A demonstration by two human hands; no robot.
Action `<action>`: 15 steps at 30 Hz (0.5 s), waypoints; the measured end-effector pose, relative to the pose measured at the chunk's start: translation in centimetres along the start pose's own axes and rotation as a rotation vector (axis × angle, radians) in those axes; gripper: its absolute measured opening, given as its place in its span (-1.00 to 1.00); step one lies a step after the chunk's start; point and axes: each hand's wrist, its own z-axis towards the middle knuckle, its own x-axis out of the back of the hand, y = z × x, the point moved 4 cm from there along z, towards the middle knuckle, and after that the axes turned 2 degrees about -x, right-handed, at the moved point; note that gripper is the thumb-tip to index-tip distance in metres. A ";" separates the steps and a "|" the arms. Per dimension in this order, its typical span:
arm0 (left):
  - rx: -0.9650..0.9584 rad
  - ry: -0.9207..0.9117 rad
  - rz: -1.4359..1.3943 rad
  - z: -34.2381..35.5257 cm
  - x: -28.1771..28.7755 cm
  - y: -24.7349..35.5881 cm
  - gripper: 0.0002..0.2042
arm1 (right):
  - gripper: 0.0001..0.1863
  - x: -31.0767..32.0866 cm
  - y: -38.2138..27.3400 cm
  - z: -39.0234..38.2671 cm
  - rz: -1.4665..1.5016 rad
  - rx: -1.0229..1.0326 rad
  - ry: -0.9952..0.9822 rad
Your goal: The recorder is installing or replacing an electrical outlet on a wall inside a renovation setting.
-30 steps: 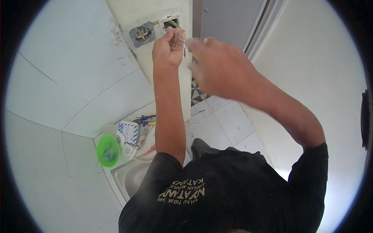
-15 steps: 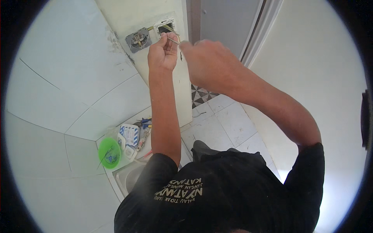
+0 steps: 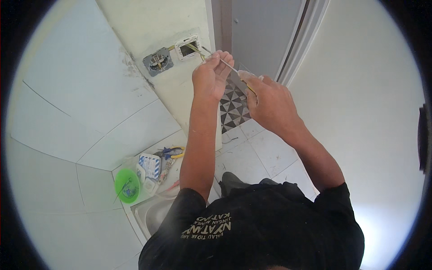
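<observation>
Fingers, left hand (image 3: 209,78): thumb and forefinger pinched on a thin grey rod (image 3: 231,66), apparently metal; remaining fingers loosely curled, palm turned toward my camera. I judge the pinch steadies the rod partway along.

Fingers, right hand (image 3: 271,100): closed round the rod's near end, to the right of and below the left fingertips. A yellow strip (image 3: 251,88) shows beside them; I cannot tell whether it belongs to a handle. The fuller wrap here suggests this hand supplies the force.

Wires, green-and-yellow, insulated (image 3: 193,47): just above and left of the left fingertips; contact with them I cannot confirm.

Frame, white, rectangular, around a dark recess (image 3: 178,51): on the wall, left of those fingertips; uncovered, presumably for access to the wires.

Socket insert, grey metal, round centre exposed (image 3: 157,62): farther left, beside the frame.

Pliers, blue-and-yellow handles (image 3: 170,153), and bowl, bright green, round, apparently plastic (image 3: 119,182): well below the left fingers, near a steel sink (image 3: 153,217); I take them as set within reach.
</observation>
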 end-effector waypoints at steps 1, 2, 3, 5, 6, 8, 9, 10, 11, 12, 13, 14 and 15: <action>-0.014 0.001 0.011 0.2 -0.1 0.1 -0.76 | -0.58 0.1 0.1 0.3 0.008 0.000 -0.003; -0.012 0.005 0.008 0.3 -0.3 0.0 -0.76 | -0.58 0.2 0.1 0.5 0.016 0.000 -0.007; -0.009 0.022 0.004 0.1 -0.4 0.1 -0.76 | -0.58 0.2 0.1 0.8 0.019 0.001 -0.013; -0.006 0.045 0.001 -0.2 -0.6 0.2 -0.76 | -0.60 0.2 0.3 1.3 0.023 -0.045 -0.071; 0.002 0.049 -0.009 -0.3 -0.8 0.0 -0.76 | -0.60 0.0 0.5 1.4 0.024 -0.046 -0.075; 0.013 0.055 -0.019 -0.2 -1.1 -0.3 -0.76 | -0.57 -0.1 0.9 1.6 0.041 0.020 -0.025; 0.015 0.057 -0.023 -0.2 -1.1 -0.3 -0.76 | -0.57 -0.1 0.8 1.7 0.043 0.019 -0.028; 0.017 0.058 -0.026 -0.1 -1.1 -0.4 -0.76 | -0.57 -0.1 0.8 1.7 0.033 0.007 -0.040; 0.018 0.059 -0.026 -0.1 -1.0 -0.4 -0.76 | -0.57 -0.1 0.8 1.7 0.023 -0.004 -0.051; 0.016 0.054 -0.010 0.1 -0.8 -0.5 -0.76 | -0.57 -0.1 0.8 1.8 0.023 -0.003 -0.051; 0.014 0.049 0.006 0.2 -0.7 -0.5 -0.76 | -0.56 -0.1 0.8 1.8 0.029 -0.001 -0.055; 0.013 0.048 0.006 0.2 -0.6 -0.5 -0.76 | -0.56 -0.1 0.8 1.8 0.035 0.001 -0.059; 0.016 0.054 -0.005 0.2 -0.6 -0.5 -0.76 | -0.56 -0.1 0.7 1.7 0.034 0.000 -0.059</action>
